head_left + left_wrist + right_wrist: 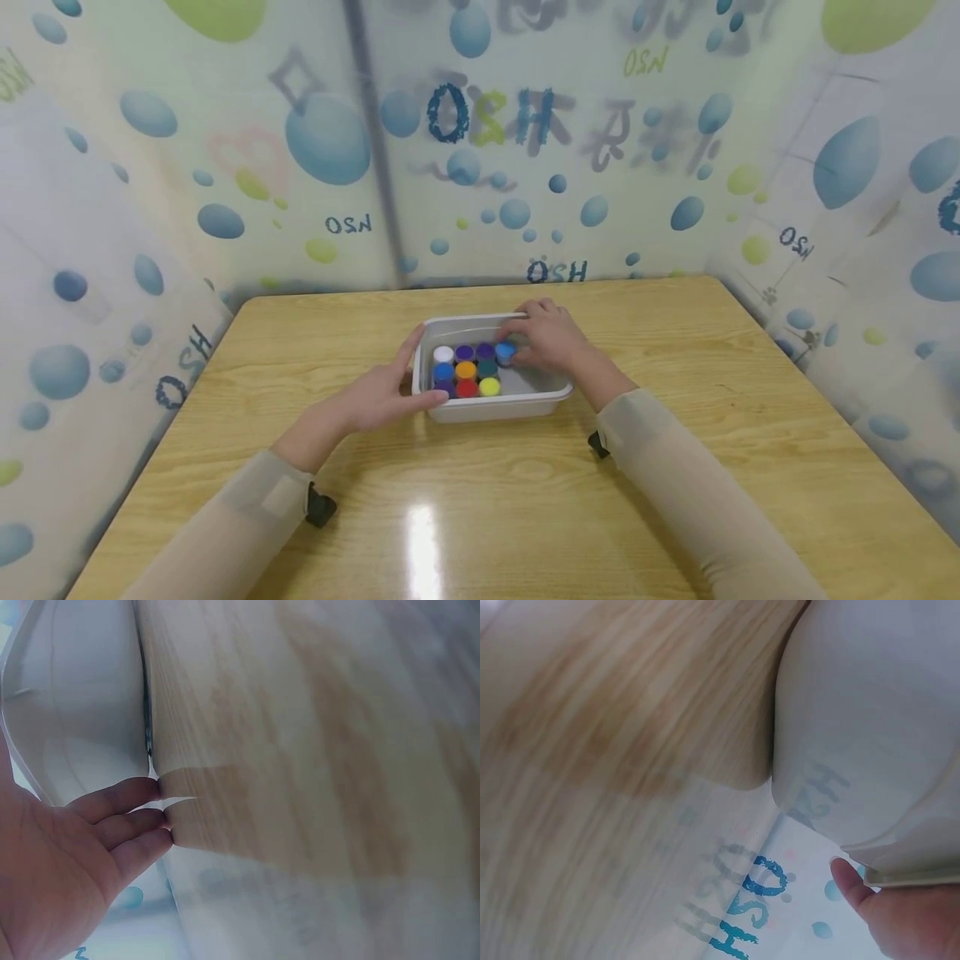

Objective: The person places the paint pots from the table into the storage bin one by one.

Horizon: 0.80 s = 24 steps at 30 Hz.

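Note:
A white plastic bin (491, 408) stands on the table, with several small round jars inside, grouped toward its left half. My left hand (378, 396) rests at the bin's left end, thumb over the front rim and fingers along the side wall. In the left wrist view, three fingertips (150, 838) reach down beside the white wall, fairly straight. My right hand (551, 337) reaches over the back right rim and pinches a blue-lidded jar (506, 352) at the end of the back row. Beside it are a purple-lidded jar (485, 351) and a dark green one (487, 369).
Orange (466, 371), red (467, 388), yellow (490, 387) and white (443, 355) lids show among the other jars. The wooden table (480, 483) meets a curtain (480, 192) printed with bubbles, which also hangs at both sides.

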### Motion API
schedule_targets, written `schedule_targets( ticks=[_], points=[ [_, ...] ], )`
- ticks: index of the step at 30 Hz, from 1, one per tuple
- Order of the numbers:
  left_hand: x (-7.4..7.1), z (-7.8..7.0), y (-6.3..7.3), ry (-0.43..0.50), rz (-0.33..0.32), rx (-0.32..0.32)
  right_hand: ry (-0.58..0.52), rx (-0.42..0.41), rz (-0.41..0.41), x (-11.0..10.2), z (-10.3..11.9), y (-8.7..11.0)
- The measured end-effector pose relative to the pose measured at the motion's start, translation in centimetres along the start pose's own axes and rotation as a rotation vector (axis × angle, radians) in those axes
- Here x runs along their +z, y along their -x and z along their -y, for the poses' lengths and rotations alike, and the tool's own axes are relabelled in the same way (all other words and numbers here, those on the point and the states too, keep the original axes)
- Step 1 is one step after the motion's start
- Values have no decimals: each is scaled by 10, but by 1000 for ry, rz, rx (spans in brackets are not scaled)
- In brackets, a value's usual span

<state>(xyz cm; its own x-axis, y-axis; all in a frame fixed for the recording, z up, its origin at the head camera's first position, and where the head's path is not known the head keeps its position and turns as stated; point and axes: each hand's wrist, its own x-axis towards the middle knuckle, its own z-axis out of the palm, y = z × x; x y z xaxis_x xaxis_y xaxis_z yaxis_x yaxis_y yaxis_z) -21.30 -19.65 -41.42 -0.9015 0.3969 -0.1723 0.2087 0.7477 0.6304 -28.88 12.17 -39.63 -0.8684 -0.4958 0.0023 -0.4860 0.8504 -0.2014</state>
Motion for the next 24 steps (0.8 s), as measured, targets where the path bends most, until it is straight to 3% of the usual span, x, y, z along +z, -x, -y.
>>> schedule_targets(
  ticks=[11,20,24],
  points=[
    [1,2,-4,8,5,-2,-44,-13,-6,-2,-4,0],
    [1,-1,-4,37,7,4,-388,-64,-213,-9,-21,11],
    [-2,1,1,51,-30,30,-424,-24,-242,-27,-32,30]
  ],
)
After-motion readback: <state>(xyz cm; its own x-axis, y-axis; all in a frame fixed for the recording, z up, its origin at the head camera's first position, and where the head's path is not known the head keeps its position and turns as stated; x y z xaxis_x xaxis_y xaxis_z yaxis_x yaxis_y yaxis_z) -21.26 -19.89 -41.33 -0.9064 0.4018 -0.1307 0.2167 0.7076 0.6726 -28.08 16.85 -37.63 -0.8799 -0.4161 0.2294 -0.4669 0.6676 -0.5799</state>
